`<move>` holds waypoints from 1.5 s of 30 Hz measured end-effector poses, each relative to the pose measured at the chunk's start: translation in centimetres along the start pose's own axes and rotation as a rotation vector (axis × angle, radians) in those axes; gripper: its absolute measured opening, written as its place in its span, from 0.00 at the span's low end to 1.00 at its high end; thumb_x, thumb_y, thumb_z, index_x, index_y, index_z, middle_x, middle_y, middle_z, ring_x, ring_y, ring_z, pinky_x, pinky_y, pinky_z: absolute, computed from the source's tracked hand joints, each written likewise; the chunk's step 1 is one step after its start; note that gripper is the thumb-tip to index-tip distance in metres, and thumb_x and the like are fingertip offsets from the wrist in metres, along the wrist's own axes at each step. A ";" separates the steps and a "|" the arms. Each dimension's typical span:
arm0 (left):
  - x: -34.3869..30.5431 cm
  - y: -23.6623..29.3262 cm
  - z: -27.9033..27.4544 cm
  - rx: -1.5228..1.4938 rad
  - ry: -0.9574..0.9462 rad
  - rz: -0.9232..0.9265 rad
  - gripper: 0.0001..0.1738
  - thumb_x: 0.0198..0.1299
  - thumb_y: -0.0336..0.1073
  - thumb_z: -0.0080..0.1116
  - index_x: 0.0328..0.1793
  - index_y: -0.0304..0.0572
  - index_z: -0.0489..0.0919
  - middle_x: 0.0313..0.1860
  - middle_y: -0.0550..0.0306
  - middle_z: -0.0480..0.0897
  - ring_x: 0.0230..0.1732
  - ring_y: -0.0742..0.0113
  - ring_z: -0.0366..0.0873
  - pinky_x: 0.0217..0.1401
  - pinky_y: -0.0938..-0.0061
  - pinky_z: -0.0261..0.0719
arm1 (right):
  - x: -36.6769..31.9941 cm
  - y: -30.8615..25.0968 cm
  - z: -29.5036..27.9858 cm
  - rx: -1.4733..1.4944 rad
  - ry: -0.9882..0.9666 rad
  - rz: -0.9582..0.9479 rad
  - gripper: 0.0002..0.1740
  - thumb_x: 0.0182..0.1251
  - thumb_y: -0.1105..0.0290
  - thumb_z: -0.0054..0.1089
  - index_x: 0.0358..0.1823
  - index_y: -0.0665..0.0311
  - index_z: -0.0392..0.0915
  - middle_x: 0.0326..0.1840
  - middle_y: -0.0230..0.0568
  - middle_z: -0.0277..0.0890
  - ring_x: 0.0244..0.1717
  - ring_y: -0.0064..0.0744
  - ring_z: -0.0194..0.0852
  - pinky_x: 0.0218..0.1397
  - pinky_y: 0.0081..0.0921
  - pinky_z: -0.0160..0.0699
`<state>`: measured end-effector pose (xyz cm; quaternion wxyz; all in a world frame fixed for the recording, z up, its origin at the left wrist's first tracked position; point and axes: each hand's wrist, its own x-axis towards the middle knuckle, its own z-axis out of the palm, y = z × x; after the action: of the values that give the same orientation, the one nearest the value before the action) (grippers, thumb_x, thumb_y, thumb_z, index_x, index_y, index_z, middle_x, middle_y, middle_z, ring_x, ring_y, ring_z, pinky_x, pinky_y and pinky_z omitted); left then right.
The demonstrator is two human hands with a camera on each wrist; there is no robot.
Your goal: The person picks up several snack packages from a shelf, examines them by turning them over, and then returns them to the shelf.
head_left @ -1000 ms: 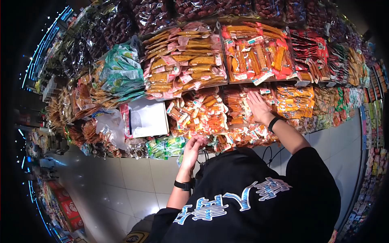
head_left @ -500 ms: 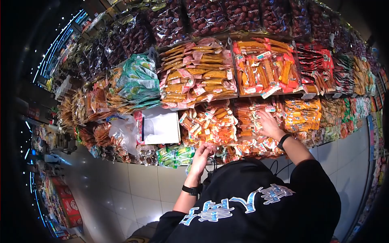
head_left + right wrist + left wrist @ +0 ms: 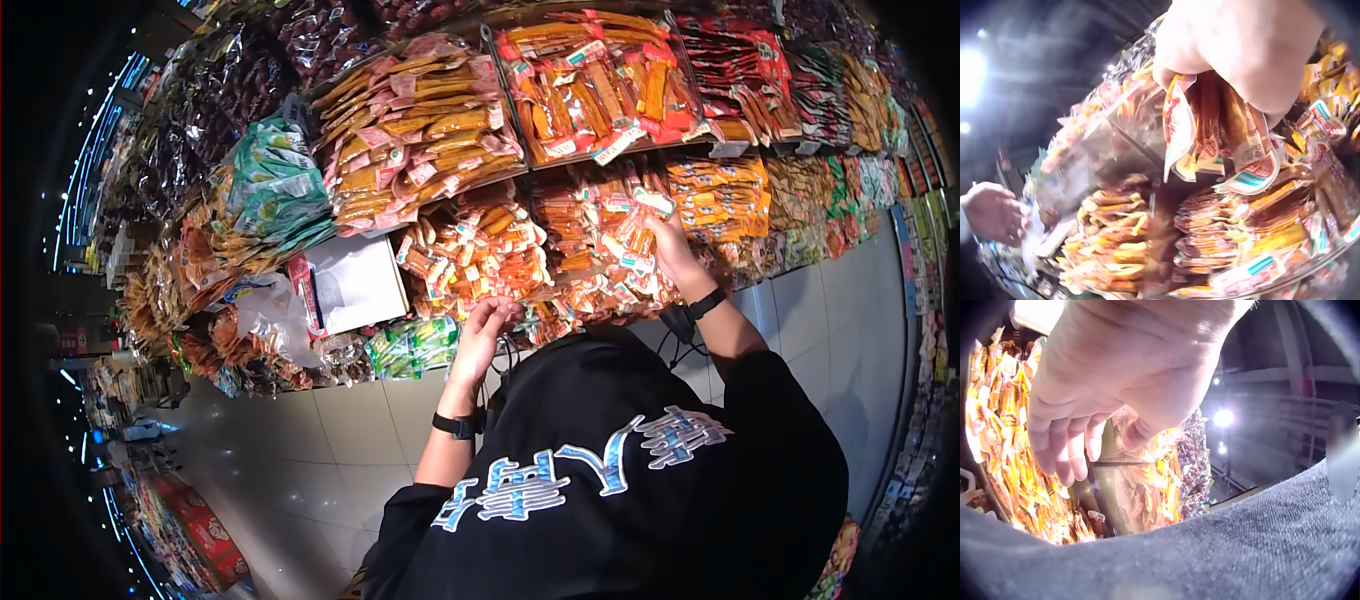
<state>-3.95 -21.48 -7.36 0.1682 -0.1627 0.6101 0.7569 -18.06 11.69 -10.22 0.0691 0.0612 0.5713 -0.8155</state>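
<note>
My right hand (image 3: 675, 248) grips a bunch of long, clear-wrapped snack packets (image 3: 1250, 147) with white, red and green ends. In the right wrist view the bunch hangs over a compartment of similar brownish packets (image 3: 1207, 231) laid in a stack. My left hand (image 3: 478, 343) is at the front edge of the lower shelf, by a compartment of mixed orange packets (image 3: 478, 260). Seen from the left wrist, its fingers (image 3: 1060, 447) hang relaxed and hold nothing.
Clear dividers (image 3: 1135, 147) stand between compartments. Left of the orange packets lies a white sheet (image 3: 357, 283) beside a clear plastic bag (image 3: 272, 318). Yellow packets (image 3: 720, 198) fill the compartment to the right. The upper tier holds larger packs (image 3: 420, 130), and the tiled floor (image 3: 350, 420) runs below.
My right hand went from lying over the packets to gripping several and drawing them up and toward me. My left hand stays near the front edge. The head view has shifted.
</note>
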 end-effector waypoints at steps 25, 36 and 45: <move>2.1 6.6 13.4 -0.642 -0.190 0.079 0.21 0.63 0.29 0.55 0.63 0.38 0.72 0.52 0.49 0.82 0.51 0.57 0.83 0.57 0.56 0.84 | -5.6 -10.9 9.3 -0.831 -0.422 -0.454 0.23 0.59 0.67 0.69 0.52 0.70 0.74 0.42 0.48 0.74 0.44 0.42 0.78 0.50 0.36 0.77; 2.4 6.4 18.6 -0.528 -0.083 0.164 0.18 0.62 0.28 0.56 0.58 0.36 0.75 0.47 0.52 0.84 0.46 0.63 0.84 0.51 0.66 0.86 | -4.3 -10.1 2.7 -0.152 -0.467 -0.035 0.20 0.69 0.74 0.56 0.60 0.75 0.71 0.50 0.41 0.80 0.45 0.21 0.78 0.47 0.23 0.80; 2.5 6.4 22.8 -0.599 -0.131 0.209 0.21 0.59 0.27 0.52 0.60 0.31 0.72 0.46 0.48 0.84 0.44 0.56 0.86 0.46 0.62 0.89 | -6.6 -13.9 -0.7 0.210 -0.430 0.070 0.17 0.72 0.79 0.45 0.60 0.74 0.71 0.47 0.42 0.81 0.44 0.25 0.80 0.50 0.24 0.79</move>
<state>-9.98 -0.28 1.69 0.0732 -0.0924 0.3614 0.9249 -14.10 17.27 3.55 0.2105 -0.0872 0.4531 -0.8618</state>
